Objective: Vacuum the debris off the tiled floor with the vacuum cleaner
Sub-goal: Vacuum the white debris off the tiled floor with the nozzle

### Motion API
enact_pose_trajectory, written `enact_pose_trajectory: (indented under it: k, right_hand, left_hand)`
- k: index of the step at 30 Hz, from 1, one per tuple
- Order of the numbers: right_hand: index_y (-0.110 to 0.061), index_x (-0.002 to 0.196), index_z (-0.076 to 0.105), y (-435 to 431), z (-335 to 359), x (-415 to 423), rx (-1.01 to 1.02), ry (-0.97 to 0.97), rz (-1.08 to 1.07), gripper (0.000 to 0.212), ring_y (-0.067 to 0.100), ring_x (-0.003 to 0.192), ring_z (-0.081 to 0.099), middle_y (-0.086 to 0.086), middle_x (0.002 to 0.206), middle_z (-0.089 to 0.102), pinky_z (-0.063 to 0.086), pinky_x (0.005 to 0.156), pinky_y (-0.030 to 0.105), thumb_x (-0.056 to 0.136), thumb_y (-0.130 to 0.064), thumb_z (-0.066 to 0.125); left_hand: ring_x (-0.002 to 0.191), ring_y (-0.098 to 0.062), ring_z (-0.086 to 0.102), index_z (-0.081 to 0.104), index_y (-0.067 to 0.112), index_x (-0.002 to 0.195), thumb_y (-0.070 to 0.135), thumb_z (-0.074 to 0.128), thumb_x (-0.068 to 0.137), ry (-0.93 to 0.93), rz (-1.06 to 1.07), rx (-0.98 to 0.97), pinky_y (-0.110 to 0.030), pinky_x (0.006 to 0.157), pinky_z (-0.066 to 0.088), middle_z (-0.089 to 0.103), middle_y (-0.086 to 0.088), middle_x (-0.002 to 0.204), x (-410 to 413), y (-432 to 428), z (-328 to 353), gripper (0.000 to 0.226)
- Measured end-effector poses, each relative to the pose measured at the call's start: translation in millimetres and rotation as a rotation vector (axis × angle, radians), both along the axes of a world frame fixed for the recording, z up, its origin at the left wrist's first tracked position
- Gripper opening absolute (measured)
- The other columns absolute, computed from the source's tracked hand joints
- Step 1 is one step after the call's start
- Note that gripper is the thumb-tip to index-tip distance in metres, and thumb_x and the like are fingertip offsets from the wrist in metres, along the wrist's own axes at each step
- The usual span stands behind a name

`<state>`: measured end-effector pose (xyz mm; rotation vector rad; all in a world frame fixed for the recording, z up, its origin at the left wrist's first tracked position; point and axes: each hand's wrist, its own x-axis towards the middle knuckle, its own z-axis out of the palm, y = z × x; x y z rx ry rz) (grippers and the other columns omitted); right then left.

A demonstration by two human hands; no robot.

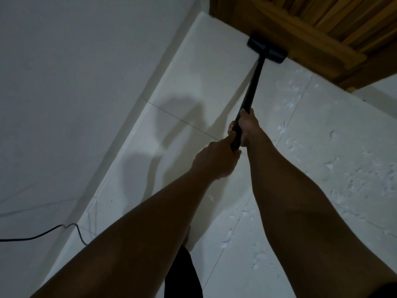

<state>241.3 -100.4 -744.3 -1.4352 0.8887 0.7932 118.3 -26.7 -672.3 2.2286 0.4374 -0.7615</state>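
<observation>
Both my hands hold the black vacuum wand point(252, 82), which runs up and away from me. My right hand point(247, 127) grips the wand further up, and my left hand point(217, 160) grips its near end just below. The black floor head point(266, 50) rests on the white tiled floor point(193, 93), right against the bottom edge of a wooden door. White debris point(290, 104) is scattered over the tiles to the right of the wand, and more lies near my right forearm.
A wooden door point(311, 29) closes the far end of the floor. A white wall point(75, 93) runs along the left. A black power cord point(43, 233) lies by the wall at the lower left. My leg shows between my forearms.
</observation>
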Motion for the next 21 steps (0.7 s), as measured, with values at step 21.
enact_pose_trajectory:
  k: [21]
  right_hand:
    - [-0.041,0.154,0.036,72,61,-199,0.105,-0.023,-0.037,0.046,0.016,0.046,0.050,0.007,0.072,0.047,0.047,0.046,0.028,0.111,-0.025,0.042]
  left_hand:
    - [0.044,-0.005,0.055,0.024,0.041,0.152,0.044,0.042,0.103,-0.034,0.071,-0.050,-0.015,0.046,0.040,0.061,0.004,0.066,-198,71,97,0.053]
